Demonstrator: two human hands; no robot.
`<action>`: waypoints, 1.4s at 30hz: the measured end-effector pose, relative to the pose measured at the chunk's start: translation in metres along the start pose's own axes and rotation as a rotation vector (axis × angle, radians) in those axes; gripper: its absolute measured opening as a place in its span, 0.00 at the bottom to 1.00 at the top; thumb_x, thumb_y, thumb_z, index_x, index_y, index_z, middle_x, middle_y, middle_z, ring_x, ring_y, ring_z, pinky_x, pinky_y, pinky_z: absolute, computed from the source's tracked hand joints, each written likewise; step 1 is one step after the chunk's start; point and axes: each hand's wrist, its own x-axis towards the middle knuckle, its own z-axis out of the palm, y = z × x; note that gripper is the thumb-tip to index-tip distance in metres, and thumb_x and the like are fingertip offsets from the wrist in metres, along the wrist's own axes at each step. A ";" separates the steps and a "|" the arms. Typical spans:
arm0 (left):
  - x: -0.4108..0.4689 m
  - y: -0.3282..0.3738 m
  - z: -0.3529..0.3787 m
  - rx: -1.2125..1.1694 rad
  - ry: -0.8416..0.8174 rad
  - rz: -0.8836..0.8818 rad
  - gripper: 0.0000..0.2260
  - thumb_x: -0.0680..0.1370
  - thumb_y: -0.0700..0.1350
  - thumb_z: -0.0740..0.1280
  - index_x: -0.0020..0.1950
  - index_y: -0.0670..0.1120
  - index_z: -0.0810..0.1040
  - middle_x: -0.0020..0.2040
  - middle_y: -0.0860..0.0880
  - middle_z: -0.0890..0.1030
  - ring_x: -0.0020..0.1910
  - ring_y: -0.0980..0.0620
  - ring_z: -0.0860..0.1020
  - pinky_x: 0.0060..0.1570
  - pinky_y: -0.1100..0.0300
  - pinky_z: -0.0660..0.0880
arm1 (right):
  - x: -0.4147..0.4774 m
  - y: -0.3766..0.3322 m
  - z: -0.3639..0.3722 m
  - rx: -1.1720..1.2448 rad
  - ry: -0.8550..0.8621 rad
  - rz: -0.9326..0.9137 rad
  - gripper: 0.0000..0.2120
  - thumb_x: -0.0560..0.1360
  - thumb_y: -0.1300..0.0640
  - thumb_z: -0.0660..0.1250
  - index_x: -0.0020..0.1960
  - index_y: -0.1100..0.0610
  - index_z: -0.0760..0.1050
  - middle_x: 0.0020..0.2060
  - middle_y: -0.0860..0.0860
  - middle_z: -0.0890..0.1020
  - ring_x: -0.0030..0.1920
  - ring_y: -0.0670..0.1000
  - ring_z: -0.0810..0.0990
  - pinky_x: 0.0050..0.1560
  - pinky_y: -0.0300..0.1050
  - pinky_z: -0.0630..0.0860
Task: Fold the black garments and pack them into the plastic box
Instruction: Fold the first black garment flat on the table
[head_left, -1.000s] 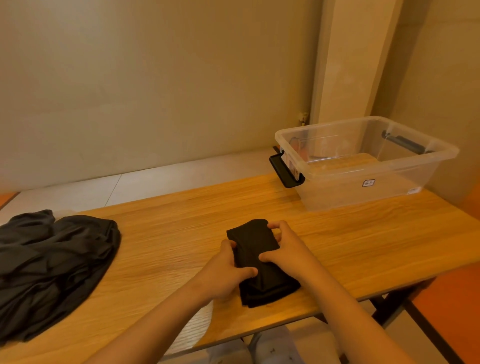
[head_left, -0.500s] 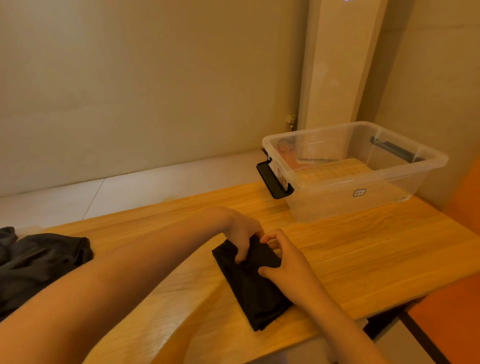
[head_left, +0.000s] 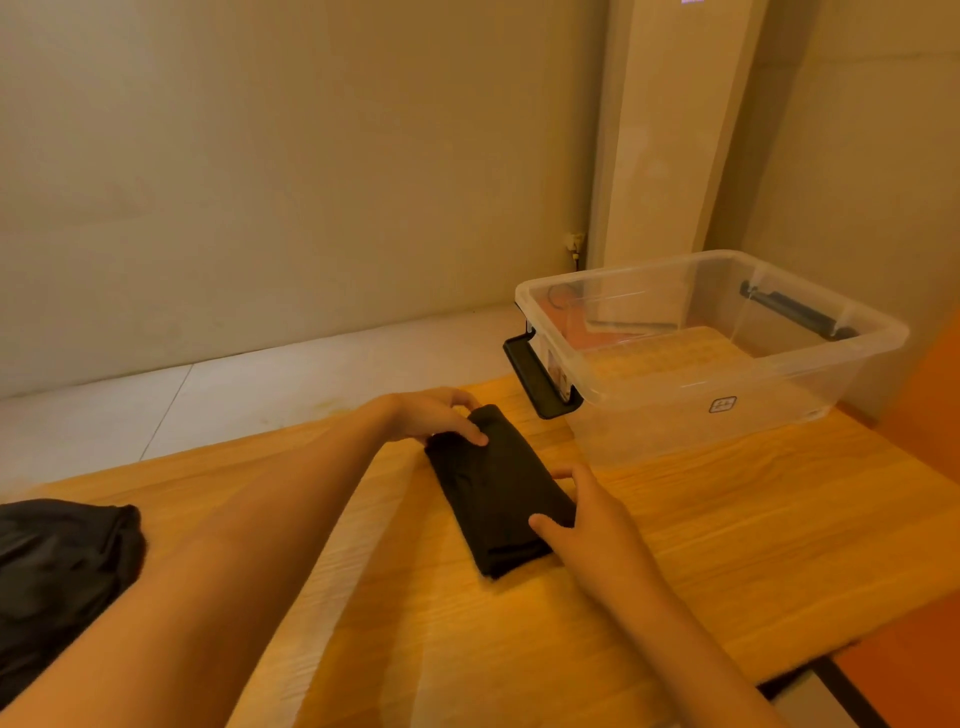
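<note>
- The folded black garment (head_left: 493, 483) lay on the wooden table (head_left: 727, 545), running from 11 to 5 o'clock.
- The left hand (head_left: 434, 415) pinched its far end, thumb on top, fingers curled over the edge.
- The right hand (head_left: 592, 519) clasped its near right side, thumb on the cloth.
- The clear plastic box (head_left: 675, 395) stood near, at 1 o'clock.
- A heap of black garments (head_left: 62, 571) lay at 9 o'clock, well apart.

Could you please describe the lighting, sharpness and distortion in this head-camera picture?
Head view: dim, warm yellow light; the folded black garment and the crumpled black pile lose fold detail; the wide angle slants the beige pillar; the clear plastic box shows soft sheen, no harsh glare.
</note>
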 end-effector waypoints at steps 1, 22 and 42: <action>0.009 0.001 0.001 -0.008 0.092 0.024 0.18 0.76 0.46 0.70 0.65 0.49 0.71 0.64 0.44 0.75 0.60 0.46 0.75 0.61 0.52 0.74 | 0.001 -0.001 0.002 -0.064 0.061 -0.018 0.25 0.77 0.52 0.67 0.71 0.46 0.61 0.65 0.48 0.72 0.63 0.48 0.73 0.51 0.38 0.76; 0.071 -0.017 0.025 0.505 0.423 0.227 0.21 0.83 0.58 0.48 0.76 0.61 0.55 0.80 0.52 0.47 0.78 0.49 0.43 0.75 0.47 0.39 | 0.067 -0.003 0.035 -0.737 0.041 -0.393 0.51 0.58 0.30 0.15 0.78 0.43 0.42 0.78 0.47 0.46 0.77 0.54 0.39 0.72 0.54 0.34; 0.050 -0.037 0.049 0.684 0.560 0.222 0.26 0.83 0.57 0.44 0.79 0.50 0.46 0.80 0.52 0.45 0.77 0.55 0.42 0.75 0.53 0.39 | 0.075 0.010 0.033 -0.682 0.013 -0.457 0.57 0.56 0.27 0.15 0.78 0.48 0.45 0.78 0.45 0.47 0.77 0.46 0.39 0.72 0.45 0.35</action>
